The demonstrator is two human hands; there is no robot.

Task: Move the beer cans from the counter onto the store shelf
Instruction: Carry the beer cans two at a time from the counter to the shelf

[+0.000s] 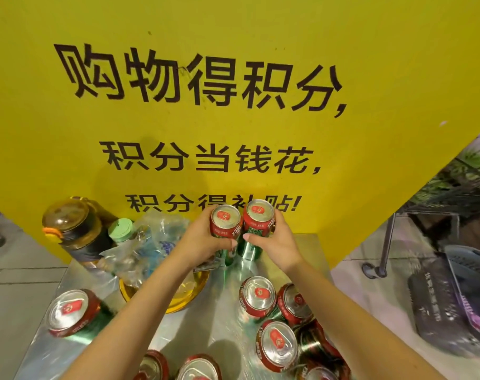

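Observation:
My left hand (206, 244) grips a red and green beer can (225, 224) at the far end of the shiny metal counter (228, 322). Right beside it, my right hand (276, 242) grips a second can (259, 219). Both cans are upright and touch each other, in front of the yellow wall. Several more cans stand on the counter nearer me: one at the left (70, 312), a cluster at the right (278, 344) and others at the bottom edge (199, 367). No store shelf is in view.
A large amber bottle (74, 229), a small green-capped bottle (122, 230), crumpled clear plastic (154, 242) and a yellow dish (178, 304) crowd the counter's far left. A yellow sign wall (206, 105) stands behind. At the right are a wire rack (452, 193) and a dark basket (452, 297).

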